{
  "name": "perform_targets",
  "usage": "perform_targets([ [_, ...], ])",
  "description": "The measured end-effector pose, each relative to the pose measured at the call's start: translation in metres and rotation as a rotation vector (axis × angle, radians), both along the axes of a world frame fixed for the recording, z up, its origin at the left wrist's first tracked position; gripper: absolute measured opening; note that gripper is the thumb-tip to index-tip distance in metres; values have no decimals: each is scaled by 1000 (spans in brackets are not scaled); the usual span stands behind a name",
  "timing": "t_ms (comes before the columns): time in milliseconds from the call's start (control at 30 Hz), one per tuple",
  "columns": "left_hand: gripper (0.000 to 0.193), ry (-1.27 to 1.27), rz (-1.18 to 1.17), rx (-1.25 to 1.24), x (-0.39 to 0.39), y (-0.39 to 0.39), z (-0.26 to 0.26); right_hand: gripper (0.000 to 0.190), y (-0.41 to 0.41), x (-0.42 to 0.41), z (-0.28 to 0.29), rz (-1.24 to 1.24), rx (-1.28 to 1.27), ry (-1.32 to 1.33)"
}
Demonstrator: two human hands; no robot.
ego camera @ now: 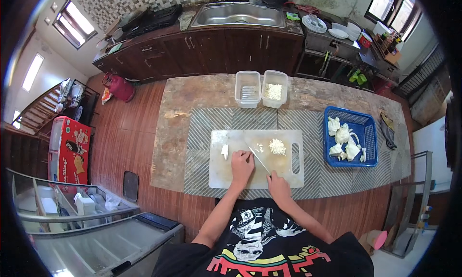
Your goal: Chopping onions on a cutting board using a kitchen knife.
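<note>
A white plastic cutting board (223,176) lies before me on the table. My right hand (279,187) grips the handle of a kitchen knife (260,159), whose thin blade slants up to the left over the board. Beside the blade, my left hand (242,166) rests on the board with curled fingers; whatever may be under the fingertips is hidden. A white strip of food (225,152) lies on the board's left part. Right of the blade are a few small bits (259,147) and a heap of finely chopped white pieces (277,146).
Beyond the board stand a clear plastic container (248,103) and another (275,103) holding chopped white bits (273,91). A blue plastic basket (351,163) with white chunks (342,134) is at the right, a dark curved object (388,132) past it. The wooden table (173,132) has a striped cover.
</note>
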State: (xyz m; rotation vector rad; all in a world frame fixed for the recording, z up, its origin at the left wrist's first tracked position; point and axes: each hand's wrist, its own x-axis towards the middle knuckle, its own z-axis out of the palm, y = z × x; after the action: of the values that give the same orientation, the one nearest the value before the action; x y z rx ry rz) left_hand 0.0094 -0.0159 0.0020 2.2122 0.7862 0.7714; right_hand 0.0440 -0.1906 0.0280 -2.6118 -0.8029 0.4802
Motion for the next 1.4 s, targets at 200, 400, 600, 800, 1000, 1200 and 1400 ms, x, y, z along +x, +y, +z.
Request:
perform_targets([
  [200,8,-25,-8,36,-2,0,-1,30,-3,-8,5,-40,10,5],
  [400,7,-62,-42,36,-6,4,-5,30,-10,-7,6,-114,30,78],
  [600,8,-68,-59,81,-7,4,-9,32,-6,-10,10,-64,108,128],
  [800,9,-77,-56,77,-8,4,-7,33,-6,-11,15,-77,103,106],
  [1000,10,-106,-90,103,-10,6,-6,34,-4,-12,12,-57,79,104],
  [1200,9,-108,-97,118,-9,6,-5,32,14,-5,-4,-36,79,68],
  [1400,8,-126,-99,131,-10,8,-6,31,-2,-14,-5,-44,44,22],
])
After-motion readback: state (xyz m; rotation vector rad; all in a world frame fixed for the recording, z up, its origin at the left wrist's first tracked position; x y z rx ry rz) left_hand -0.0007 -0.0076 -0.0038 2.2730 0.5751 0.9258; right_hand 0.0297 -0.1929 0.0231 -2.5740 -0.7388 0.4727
